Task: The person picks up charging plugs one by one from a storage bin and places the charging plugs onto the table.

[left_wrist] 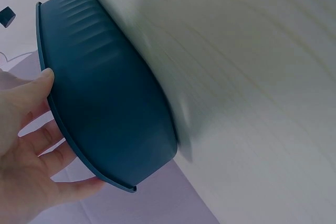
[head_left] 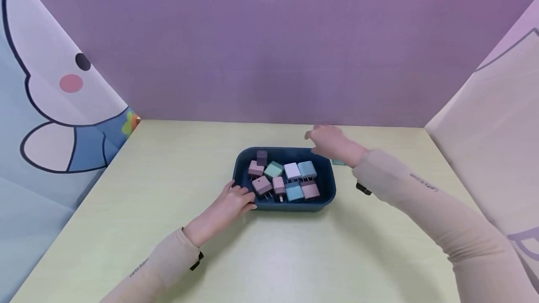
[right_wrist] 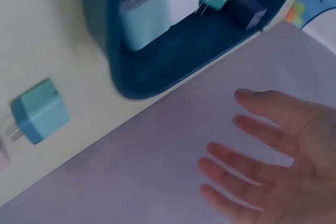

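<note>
Your left hand (head_left: 233,201) gripped the near left corner of the upright dark blue bin (head_left: 290,207); your right hand (head_left: 333,142) was near its far right corner. Nine pink, purple, green, white and blue chargers (head_left: 274,169) lay inside. Just right of the bin lay a teal-blue charger (right_wrist: 41,111), prongs turned away.

The head view was bright and fairly even, with pale glare on the near part of the table (head_left: 273,251). Soft, blurry-edged shadows fell below the right sleeve (head_left: 429,209) and left sleeve (head_left: 164,261), while the wall (head_left: 273,50) looked dimmer. Both wrist views were darker and cooler. In the left one, a soft shadow edged the tray (left_wrist: 105,93), whose ribs caught faint highlights. In the right one, the tray's near corner and the plugs (right_wrist: 149,17) were blurred.
</note>
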Tool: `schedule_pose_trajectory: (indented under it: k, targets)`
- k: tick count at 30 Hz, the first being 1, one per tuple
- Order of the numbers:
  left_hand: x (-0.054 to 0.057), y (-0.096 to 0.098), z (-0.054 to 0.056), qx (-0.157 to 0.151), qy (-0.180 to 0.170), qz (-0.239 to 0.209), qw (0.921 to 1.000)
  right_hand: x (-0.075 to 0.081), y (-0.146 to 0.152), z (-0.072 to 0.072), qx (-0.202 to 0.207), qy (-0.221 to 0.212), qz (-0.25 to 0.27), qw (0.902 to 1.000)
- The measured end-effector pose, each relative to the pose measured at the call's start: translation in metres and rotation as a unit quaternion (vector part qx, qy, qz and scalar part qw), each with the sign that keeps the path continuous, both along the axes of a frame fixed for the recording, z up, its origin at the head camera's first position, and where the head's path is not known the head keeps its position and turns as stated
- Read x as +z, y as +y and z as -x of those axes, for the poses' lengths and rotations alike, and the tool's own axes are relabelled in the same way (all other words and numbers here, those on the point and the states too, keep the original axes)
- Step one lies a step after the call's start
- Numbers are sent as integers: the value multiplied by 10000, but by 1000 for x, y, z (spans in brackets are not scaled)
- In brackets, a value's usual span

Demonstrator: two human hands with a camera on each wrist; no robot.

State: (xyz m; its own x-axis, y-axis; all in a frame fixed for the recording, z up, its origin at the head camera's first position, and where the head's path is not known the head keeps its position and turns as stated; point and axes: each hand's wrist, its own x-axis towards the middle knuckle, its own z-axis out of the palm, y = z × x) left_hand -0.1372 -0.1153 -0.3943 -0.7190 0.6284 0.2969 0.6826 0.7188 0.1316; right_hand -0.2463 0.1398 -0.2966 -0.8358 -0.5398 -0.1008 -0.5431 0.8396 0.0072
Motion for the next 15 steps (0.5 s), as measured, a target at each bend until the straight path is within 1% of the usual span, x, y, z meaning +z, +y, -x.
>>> schedule_pose_trajectory:
  k: [4, 7, 10, 12, 15]
  targets:
    - [-1, 0, 1, -5, 34, -28, 10000, -4, -11, -4, 563, -414, 306, 9971]
    - [-2, 0, 2, -48, 84, -64, 9999, -6, -20, -6, 947, -579, 430, 9929]
    - [-3, 0, 3, -71, 107, -68, 9999, -8, -28, -9, 1057, -725, 423, 9909]
    - [-3, 0, 3, -66, 115, -47, 9999, -9, -33, -12, 1016, -853, 378, 9904]
    - [-3, 0, 3, -60, 127, -12, 9999, -11, -40, -14, 1052, -933, 279, 9897]
